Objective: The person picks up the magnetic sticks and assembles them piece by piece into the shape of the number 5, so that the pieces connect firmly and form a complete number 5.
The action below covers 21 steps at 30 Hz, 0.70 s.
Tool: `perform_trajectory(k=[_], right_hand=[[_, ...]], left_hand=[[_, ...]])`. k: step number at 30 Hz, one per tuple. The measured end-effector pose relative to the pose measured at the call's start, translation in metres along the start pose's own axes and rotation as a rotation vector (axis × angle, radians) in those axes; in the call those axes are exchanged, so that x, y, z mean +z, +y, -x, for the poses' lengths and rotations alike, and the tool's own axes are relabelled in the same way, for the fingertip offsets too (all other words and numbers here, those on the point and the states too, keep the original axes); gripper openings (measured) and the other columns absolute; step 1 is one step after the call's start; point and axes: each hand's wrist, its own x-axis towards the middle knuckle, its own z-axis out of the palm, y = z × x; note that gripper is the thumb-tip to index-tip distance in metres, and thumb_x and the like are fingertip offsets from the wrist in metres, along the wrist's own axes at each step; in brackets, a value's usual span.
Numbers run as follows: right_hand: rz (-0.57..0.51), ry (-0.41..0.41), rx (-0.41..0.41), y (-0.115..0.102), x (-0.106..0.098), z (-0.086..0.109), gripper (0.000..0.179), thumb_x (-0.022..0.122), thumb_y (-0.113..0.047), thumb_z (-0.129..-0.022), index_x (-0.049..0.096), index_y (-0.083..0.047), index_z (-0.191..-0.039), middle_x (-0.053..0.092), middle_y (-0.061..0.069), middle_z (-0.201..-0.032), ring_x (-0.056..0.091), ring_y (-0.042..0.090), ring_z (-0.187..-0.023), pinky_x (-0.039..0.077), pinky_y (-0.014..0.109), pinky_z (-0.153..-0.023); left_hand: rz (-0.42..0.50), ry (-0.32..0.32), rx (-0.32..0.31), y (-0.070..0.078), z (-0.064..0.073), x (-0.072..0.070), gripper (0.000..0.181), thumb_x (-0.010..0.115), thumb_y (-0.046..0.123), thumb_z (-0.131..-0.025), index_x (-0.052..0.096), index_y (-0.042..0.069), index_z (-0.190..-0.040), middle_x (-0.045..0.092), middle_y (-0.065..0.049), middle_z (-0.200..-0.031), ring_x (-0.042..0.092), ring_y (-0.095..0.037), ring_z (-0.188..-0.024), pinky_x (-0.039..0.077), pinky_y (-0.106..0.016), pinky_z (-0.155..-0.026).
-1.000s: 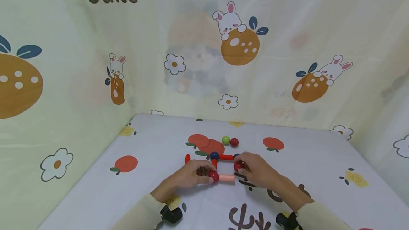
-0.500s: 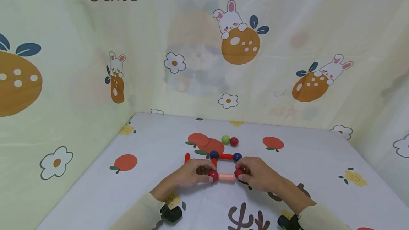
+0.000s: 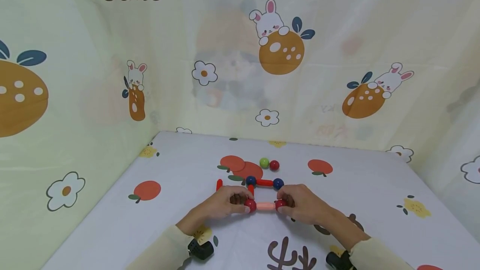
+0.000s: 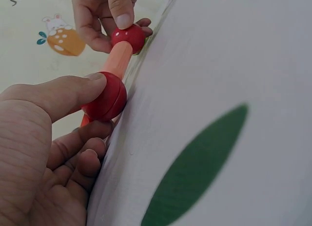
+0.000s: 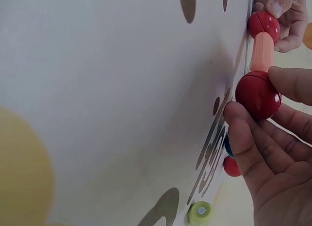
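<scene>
In the head view my left hand (image 3: pixel 224 203) pinches a red ball (image 3: pixel 250 206) between thumb and fingers. My right hand (image 3: pixel 303 204) grips another red ball (image 3: pixel 280 206). Between these balls lies a short pink rod (image 3: pixel 265 206), touching both; the right wrist view shows the pink rod (image 5: pixel 263 52) meeting the nearer red ball (image 5: pixel 258 95). A red rod (image 3: pixel 251 191) runs back from the left ball to a blue ball (image 3: pixel 251 181). From there a second red rod (image 3: pixel 264 183) reaches another blue ball (image 3: pixel 278 184).
A green ball (image 3: pixel 264 163) and a loose red ball (image 3: pixel 274 165) sit together farther back. One more red rod (image 3: pixel 219 184) stands out behind the left hand, partly hidden. A fruit-print cloth (image 3: pixel 360 186) covers the table, with a printed curtain (image 3: pixel 232 32) behind.
My right hand has moved slightly toward me and left from beside the rear blue ball, bringing its red ball against the pink rod's right end. The left hand stays in place.
</scene>
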Motion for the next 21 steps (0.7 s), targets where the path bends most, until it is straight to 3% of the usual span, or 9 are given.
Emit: perform_trajectory(k=[21], right_hand=[[0.0,-0.029,0.028,0.0,0.0001,0.0002,0.02,0.082,-0.021,-0.085,0.069,-0.019,-0.101,0.062,-0.008,-0.082,0.057,0.015,-0.079,0.053,0.025,-0.067]], left_hand=[[0.012,0.01,-0.027,-0.0016,-0.0011,0.0022,0.029,0.077,0.019,-0.091,0.072,0.024,-0.12,0.063,0.007,-0.096,0.054,-0.012,-0.087,0.046,-0.022,-0.073]])
